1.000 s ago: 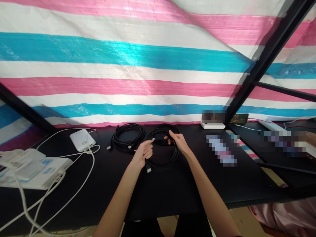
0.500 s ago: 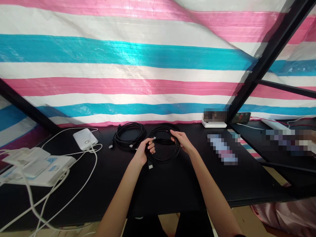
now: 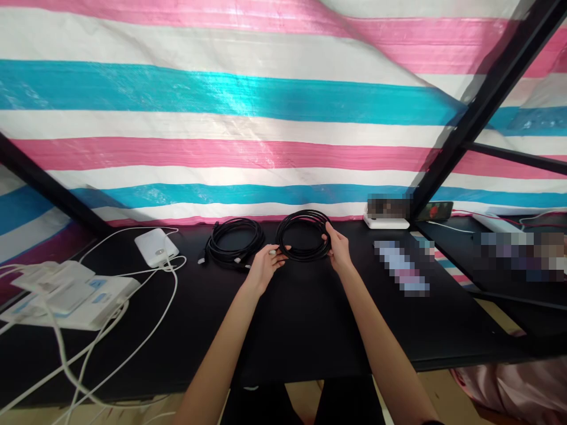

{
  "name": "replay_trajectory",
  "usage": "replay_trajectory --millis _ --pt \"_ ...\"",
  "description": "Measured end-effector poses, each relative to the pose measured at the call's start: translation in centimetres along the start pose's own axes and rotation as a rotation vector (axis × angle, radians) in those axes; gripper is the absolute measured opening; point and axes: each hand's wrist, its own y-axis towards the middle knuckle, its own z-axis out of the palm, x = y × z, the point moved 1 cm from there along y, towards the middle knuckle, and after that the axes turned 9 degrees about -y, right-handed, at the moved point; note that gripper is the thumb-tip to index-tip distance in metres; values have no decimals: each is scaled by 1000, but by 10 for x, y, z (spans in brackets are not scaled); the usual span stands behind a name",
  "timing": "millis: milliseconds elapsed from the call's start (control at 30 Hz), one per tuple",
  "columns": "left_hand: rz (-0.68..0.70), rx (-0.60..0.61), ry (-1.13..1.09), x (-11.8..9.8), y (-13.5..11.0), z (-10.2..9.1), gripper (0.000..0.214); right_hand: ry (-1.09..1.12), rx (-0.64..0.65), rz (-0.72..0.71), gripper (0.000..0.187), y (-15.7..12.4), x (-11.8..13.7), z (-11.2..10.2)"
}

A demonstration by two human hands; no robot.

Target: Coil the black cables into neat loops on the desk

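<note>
A coiled black cable is held upright on the black table near its far edge. My left hand pinches the coil's left side, with a silver plug end at its fingertips. My right hand grips the coil's right side. A second coiled black cable lies flat on the table just left of my left hand.
A white power bank with white cords lies at the left, beside white boxes. A white device sits at the back right by a black diagonal frame bar. A striped tarp hangs behind the table.
Both hands have moved the coil farther from me, toward the tarp, and it now stands as a tighter, neater ring. The dangling plug end no longer hangs below my left hand.
</note>
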Motion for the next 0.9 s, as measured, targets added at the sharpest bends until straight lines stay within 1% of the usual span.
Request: replay_trajectory --millis 100,200,300,400,567,733,833,900 --pt "5 -4 -115 6 5 0 6 -115 -71 -62 44 1 -4 -3" --pt "31 -21 -188 9 10 -1 4 -289 -86 -116 43 4 -11 -5" --pt "33 -16 -231 10 13 -2 10 -384 -91 -136 42 7 -18 -8" --pt "39 -5 -243 11 16 -2 21 -435 -114 -150 43 10 -23 -11" --pt "76 4 -248 12 18 -1 37 -468 -141 -210 51 13 -27 -12" --pt "86 -14 -285 11 20 -3 48 -535 -141 -251 55 14 -29 -11" --pt "89 -2 -298 11 21 -4 50 -549 -164 -260 54 15 -28 -10" --pt "118 15 -289 12 22 -3 52 -567 -189 -297 52 15 -25 -9"
